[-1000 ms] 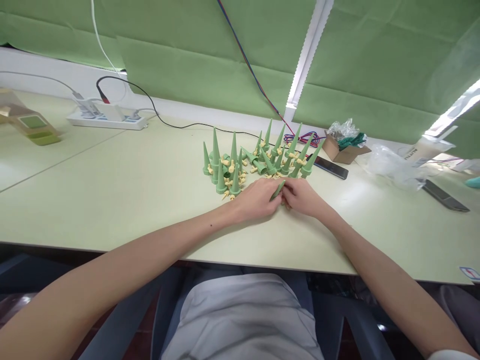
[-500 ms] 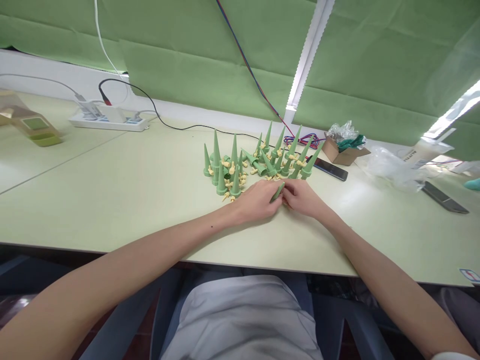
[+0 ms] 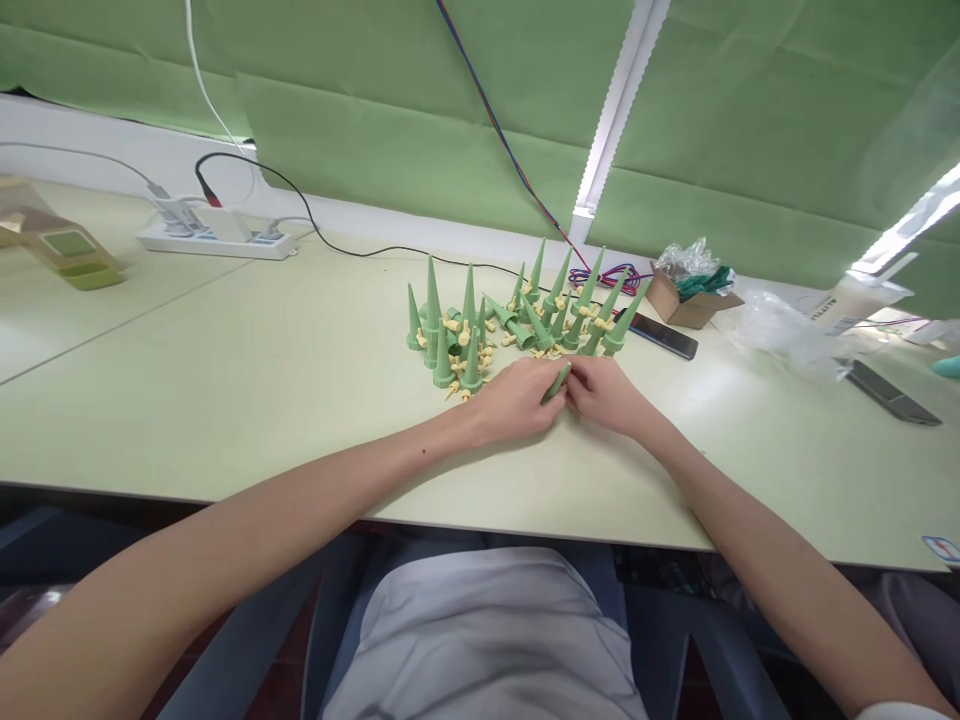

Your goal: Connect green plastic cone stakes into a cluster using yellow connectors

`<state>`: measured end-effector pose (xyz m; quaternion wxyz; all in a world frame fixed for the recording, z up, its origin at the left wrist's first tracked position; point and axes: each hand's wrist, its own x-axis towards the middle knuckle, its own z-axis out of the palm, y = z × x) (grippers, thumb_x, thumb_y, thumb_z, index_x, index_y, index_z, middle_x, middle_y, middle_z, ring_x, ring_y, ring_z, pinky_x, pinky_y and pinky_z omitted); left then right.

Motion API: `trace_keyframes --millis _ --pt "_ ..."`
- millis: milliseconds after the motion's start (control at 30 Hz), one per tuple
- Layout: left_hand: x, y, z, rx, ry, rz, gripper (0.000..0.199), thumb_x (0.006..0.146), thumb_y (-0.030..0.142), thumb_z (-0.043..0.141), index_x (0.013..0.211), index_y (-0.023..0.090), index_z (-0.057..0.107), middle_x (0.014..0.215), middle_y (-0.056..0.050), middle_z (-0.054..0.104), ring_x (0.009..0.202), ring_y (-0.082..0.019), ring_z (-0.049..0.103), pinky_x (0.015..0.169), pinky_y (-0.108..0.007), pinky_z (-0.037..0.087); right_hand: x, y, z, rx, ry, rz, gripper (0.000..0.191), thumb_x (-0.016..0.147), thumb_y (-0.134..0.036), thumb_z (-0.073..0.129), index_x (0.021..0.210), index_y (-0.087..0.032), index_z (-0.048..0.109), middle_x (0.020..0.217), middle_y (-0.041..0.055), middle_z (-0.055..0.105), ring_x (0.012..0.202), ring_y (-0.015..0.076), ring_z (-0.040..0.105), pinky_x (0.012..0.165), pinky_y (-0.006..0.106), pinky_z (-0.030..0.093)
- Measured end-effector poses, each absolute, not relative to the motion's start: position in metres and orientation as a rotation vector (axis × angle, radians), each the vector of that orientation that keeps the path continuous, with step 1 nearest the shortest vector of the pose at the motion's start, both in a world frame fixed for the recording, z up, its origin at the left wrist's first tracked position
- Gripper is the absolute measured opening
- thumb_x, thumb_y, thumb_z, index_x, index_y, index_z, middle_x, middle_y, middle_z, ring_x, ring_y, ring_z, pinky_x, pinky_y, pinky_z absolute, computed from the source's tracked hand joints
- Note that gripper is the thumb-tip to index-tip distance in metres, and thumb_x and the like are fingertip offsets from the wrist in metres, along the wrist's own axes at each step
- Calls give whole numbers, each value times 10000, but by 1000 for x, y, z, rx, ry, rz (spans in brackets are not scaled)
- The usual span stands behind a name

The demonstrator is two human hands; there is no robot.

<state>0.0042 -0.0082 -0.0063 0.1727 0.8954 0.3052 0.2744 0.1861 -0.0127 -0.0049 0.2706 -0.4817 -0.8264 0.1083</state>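
Observation:
My left hand (image 3: 519, 402) is closed around a green plastic cone (image 3: 556, 383), whose tapered end shows between thumb and fingers. Touching it from the other side, my right hand (image 3: 602, 393) has its fingers pinched together at the cone; what they hold is hidden. Just beyond both hands stand several green cones (image 3: 471, 362) with wider collars at their bases, some upright and some lying on their sides. Small pale-yellow pegs (image 3: 452, 325) lie scattered among them, and a few seem to stick out of the cones.
A phone (image 3: 660, 335) lies behind my right hand, near a small cardboard box (image 3: 694, 305) with plastic and green material. Farther right are a clear plastic bag (image 3: 780, 340), a cup (image 3: 862, 300) and a dark flat device (image 3: 892, 392). A power strip (image 3: 217, 241) sits at the back left.
Both hands stay together at the cone in nearly the same place. The view has shifted very slightly; the standing cones and pegs keep their places.

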Motion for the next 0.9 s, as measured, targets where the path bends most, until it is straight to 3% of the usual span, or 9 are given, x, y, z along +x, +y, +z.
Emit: trace_keyframes --millis 900 --pt "7 -9 -3 2615 768 777 103 875 127 471 821 195 527 737 -29 623 692 -179 564 662 -313 397 192 -20 7 -1350 -2336 376 190 734 -77 436 639 -240 415 579 4 572 562 168 448 614 303 336"
